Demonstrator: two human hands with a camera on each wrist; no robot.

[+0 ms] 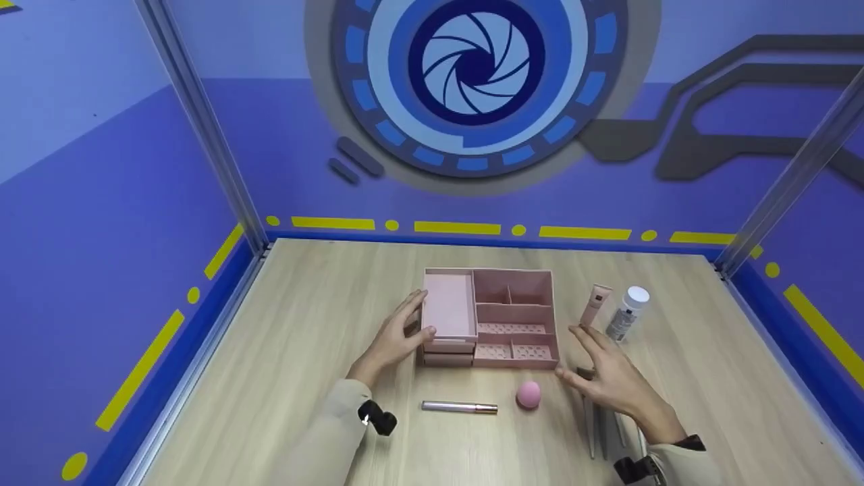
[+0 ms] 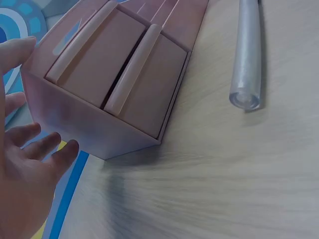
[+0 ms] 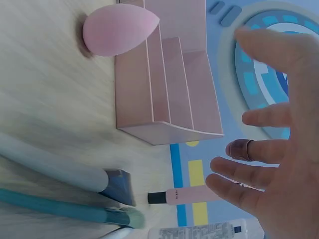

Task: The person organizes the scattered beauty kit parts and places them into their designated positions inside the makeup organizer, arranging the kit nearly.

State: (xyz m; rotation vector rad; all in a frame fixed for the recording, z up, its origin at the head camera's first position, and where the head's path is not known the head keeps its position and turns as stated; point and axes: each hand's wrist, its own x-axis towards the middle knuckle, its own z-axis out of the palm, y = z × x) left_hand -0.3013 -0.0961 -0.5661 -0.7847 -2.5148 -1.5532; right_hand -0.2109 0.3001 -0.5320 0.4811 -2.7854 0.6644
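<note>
1. Head view – pink organizer [image 1: 449, 304] btwn hands: just R of L hand [image 1: 391, 337] fingertips, L of R hand [image 1: 614, 378].
2. Long axis L-R; drawer fronts [image 2: 149, 79] twd person.
3. L hand: fingers spread, loose – wall contact can't tell. R hand: extended, gripping nothing, over brushes [image 3: 55, 167].
4. Sponge [image 1: 528, 395], silver tube [image 1: 455, 407] in front; pink tube [image 1: 594, 305], bottle [image 1: 625, 316] R.

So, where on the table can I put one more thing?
Free: the left of the table, between left wall and left hand; also a narrow strip between organizer and back wall. Crowded: right of the organizer, where tube, bottle, brushes and right hand cluster.
</note>
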